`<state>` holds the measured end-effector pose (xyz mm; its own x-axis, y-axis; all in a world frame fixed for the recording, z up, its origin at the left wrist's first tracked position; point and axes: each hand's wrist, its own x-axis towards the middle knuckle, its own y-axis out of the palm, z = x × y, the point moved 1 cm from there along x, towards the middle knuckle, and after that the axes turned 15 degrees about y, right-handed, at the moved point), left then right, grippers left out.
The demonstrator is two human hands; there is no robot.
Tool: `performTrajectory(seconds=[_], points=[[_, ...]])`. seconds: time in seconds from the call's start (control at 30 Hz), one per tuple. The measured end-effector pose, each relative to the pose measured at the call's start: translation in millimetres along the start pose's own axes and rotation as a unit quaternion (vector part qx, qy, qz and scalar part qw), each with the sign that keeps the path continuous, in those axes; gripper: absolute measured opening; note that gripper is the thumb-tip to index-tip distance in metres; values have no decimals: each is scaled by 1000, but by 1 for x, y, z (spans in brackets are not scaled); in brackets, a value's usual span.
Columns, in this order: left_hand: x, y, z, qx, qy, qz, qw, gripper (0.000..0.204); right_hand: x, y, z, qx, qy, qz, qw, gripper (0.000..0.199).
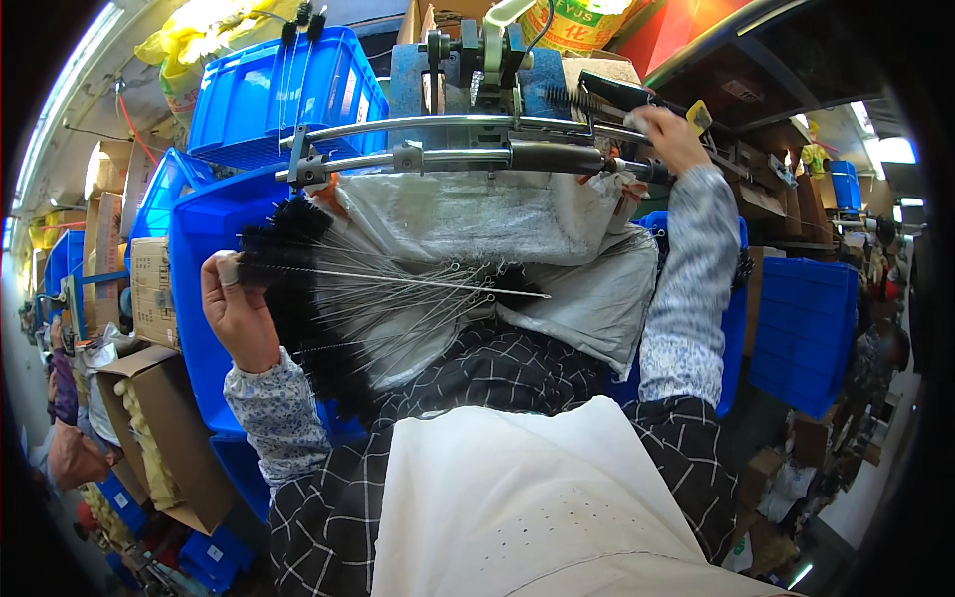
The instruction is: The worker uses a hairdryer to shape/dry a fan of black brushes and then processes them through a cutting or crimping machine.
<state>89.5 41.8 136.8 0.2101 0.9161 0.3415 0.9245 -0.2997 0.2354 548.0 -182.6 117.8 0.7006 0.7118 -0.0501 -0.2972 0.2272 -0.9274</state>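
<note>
Holding black wire brush (298,269) mid-left, left hand (237,308) grip clamped | right hand (668,134) grip closed on machine part (637,124), upper right

Right hand's (665,131) fingertips behind machine (468,70)

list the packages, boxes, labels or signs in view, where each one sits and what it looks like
Printed carton: far left beside the blue crates, brown cardboard, block of dark print on its face.
Open carton: lower left, brown, flaps open, pale items inside.
Yellow sack: top centre behind the machine, yellow with red and green print.
Yellow tag: upper right, just past the right hand, small and yellow.
Stacked cartons: upper left, plain brown.
</note>
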Motion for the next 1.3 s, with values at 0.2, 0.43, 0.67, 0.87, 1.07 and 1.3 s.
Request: performTrajectory(seconds=[0.2, 0.43, 0.67, 0.87, 1.07, 1.3], points=[[-29, 75, 10, -59, -140, 155, 976, 11, -86, -6, 106, 27, -106, 321, 941, 37], [-48, 64, 21, -30, -172, 249, 953, 24, -106, 75, 171, 150, -116, 147, 971, 22], [-36, -125, 55, 590, 12, 250, 767, 21, 15, 83, 78, -113, 86, -194, 971, 24], [-43, -136, 54, 495, -85, 183, 845, 18, 28, 90, 78, -109, 85, -172, 975, 23], [-43, -135, 43, 529, -174, 240, 795, 20, 31, 92, 75, -85, 78, -180, 977, 23], [-50, -159, 49, 479, -238, 232, 813, 18, 31, 91, 75, -84, 78, -164, 980, 23]])
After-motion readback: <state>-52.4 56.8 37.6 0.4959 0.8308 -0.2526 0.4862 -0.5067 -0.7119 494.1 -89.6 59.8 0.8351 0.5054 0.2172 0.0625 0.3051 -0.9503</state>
